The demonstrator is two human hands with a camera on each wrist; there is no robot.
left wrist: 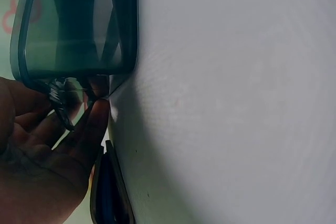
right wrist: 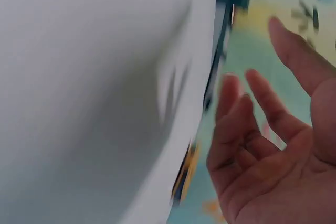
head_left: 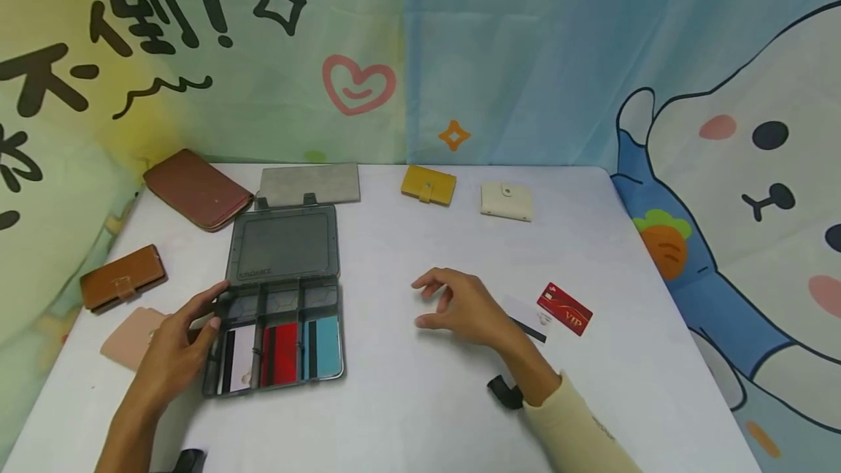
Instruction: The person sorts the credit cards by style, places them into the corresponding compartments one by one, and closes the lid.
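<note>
Grey case [head_left: 282, 243] lies unfolded on the white table [head_left: 420, 414], its left edge gripped by the left hand [head_left: 172, 349]; the right hand [head_left: 469, 309] hovers to its right, fingers loosely bent, thumb apart. That palm [right wrist: 286, 184] shows only in the right wrist view. Its sleeved forearm [head_left: 571, 422] slants inward.

Free room (right of case [head_left: 279, 284])
</note>
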